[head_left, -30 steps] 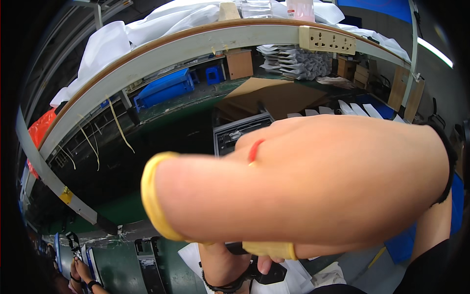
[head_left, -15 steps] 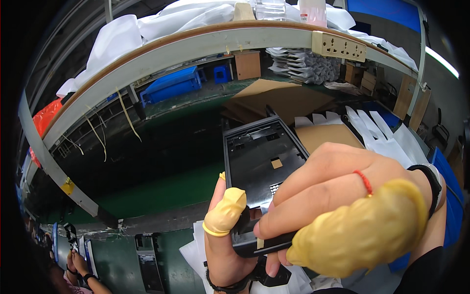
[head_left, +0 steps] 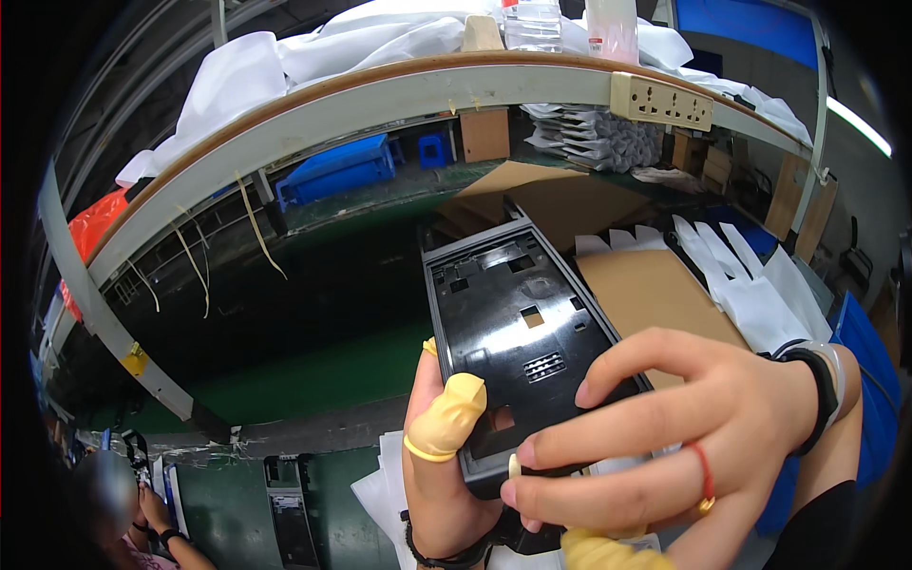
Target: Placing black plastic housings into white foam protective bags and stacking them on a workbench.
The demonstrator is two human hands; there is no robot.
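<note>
A black plastic housing (head_left: 489,328), a long frame with several square cutouts and a small grille, tilts up in front of me. My left hand (head_left: 446,475) is closed round its lower left side, a yellow finger cot on the thumb pressing the edge. Over the lower right corner lies my right hand (head_left: 655,427), fingers curled, index raised apart. A small pale piece (head_left: 514,465) shows between its middle and ring fingertips, too small to name. The right hand's yellow finger cot (head_left: 613,551) appears below, partly cut off by the frame edge.
A brown cardboard sheet (head_left: 655,294) and white foam sheets (head_left: 750,275) lie right of the housing. Ahead runs a shelf rail (head_left: 399,100) with a socket strip (head_left: 660,102). Another black housing (head_left: 290,513) rests lower left, near a co-worker's hands (head_left: 152,513).
My right hand has turned and shifted down, uncovering the housing's middle and grille. Its yellow finger cot has dropped toward the lower edge. The left hand keeps its hold.
</note>
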